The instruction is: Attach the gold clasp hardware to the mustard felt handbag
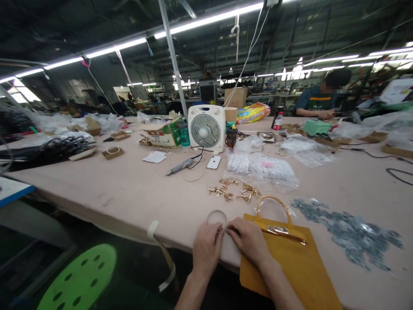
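Note:
My left hand (206, 244) is closed on a thin pale ring (217, 211), which looks like a nearly used-up roll of tape, at the table's front edge. Just beside it, my right hand (251, 239) has thumb and fingers pinched together near the ring; whatever sits between them is too small to make out. Under my right forearm lies a mustard-yellow handbag (292, 262) with a wrapped top handle (274, 199) and metal hardware (278, 230) on its strap. Several small gold-coloured metal fittings (247, 191) lie scattered beyond my hands.
Flat grey metal pieces (361, 234) are spread at right. Farther back are a corded grey screwdriver (179, 167), a phone (213, 162), a white fan (207, 129) and plastic-bagged parts (261, 168). A green stool (80, 277) stands at lower left. A co-worker (319, 97) sits across the table.

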Demonstrator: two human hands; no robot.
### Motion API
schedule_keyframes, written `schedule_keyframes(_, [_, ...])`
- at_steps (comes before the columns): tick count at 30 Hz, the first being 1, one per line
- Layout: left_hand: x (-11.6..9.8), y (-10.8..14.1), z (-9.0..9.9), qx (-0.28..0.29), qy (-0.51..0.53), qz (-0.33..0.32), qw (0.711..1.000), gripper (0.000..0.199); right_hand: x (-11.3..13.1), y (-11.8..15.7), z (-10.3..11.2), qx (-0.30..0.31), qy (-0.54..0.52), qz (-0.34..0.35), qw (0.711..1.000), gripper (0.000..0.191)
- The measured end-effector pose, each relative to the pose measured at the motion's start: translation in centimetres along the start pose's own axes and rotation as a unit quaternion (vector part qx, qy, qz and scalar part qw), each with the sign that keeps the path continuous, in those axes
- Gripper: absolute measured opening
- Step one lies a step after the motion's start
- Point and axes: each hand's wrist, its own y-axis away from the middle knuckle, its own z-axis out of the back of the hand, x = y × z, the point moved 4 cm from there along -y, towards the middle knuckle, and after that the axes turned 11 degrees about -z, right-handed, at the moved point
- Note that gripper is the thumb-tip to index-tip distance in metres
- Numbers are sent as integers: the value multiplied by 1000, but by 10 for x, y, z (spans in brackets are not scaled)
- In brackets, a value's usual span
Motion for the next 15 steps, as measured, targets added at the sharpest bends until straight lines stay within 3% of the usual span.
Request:
schedule_keyframes(6, [-4,-21,1,100,3,-84,991,25,-8,2,-6,-18,25,15,999,8])
schedule_keyframes(15, [5,-38,-5,143,45,-116,982,28,-7,3,-3,-24,13,13,1000,12])
